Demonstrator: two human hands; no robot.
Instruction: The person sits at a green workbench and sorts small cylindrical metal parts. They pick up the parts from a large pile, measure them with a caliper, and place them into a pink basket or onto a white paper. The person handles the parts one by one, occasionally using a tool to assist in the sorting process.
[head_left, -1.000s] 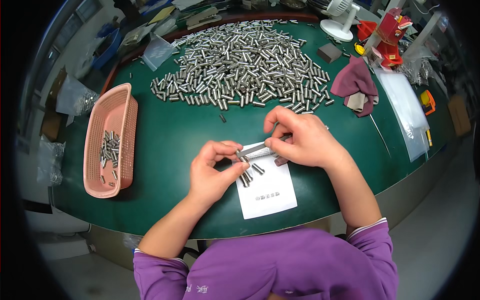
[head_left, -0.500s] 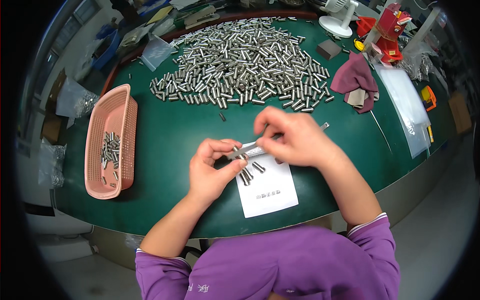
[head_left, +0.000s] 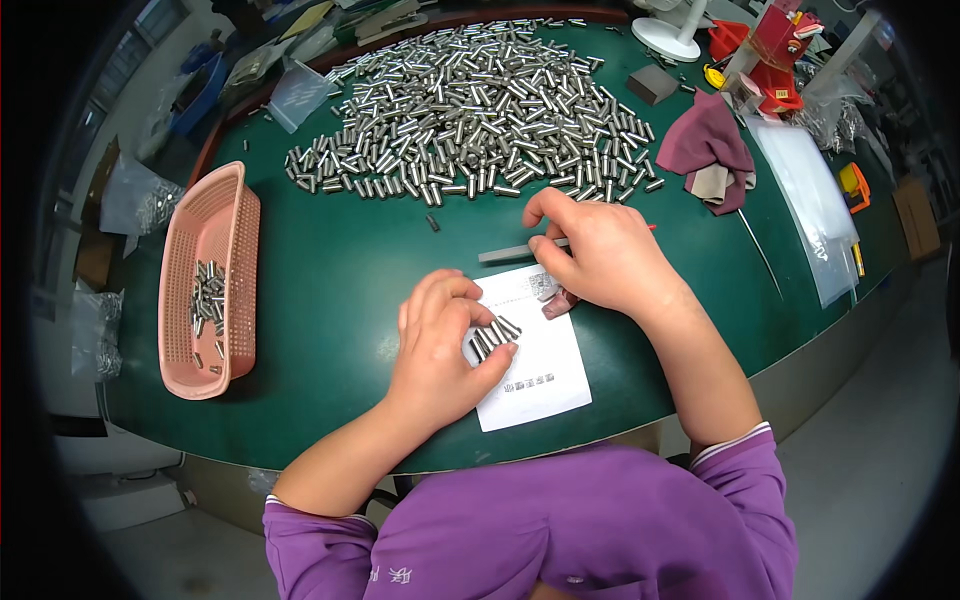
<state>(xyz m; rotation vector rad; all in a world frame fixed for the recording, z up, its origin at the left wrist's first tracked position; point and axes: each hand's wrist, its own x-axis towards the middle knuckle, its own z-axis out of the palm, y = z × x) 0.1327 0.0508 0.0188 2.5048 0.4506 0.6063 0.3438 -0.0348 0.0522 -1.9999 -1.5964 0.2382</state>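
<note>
My left hand (head_left: 435, 350) curls its thumb and fingers around several short metal pins (head_left: 492, 338), which lie side by side over a white printed paper (head_left: 550, 400). To its right, my right hand (head_left: 608, 255) has its thumb and fingers on a grey flat bar-shaped tool (head_left: 506, 255), held low over the green table beyond the paper. Part of the tool is hidden under the hand. Below the right palm, a small reddish-brown piece (head_left: 560, 304) shows at the paper's edge; its kind is unclear.
A large heap of metal pins (head_left: 470, 110) covers the far table. At left stands a pink basket (head_left: 250, 290) with some pins inside. One pin (head_left: 432, 223) lies apart. To the right are a maroon cloth (head_left: 705, 145), a thin rod (head_left: 762, 255), plastic bags (head_left: 805, 210) and a dark block (head_left: 652, 84).
My right hand has moved the grey tool away from the pin in my left hand, up past the paper. My left hand has lowered onto the pins on the paper, gathering them together.
</note>
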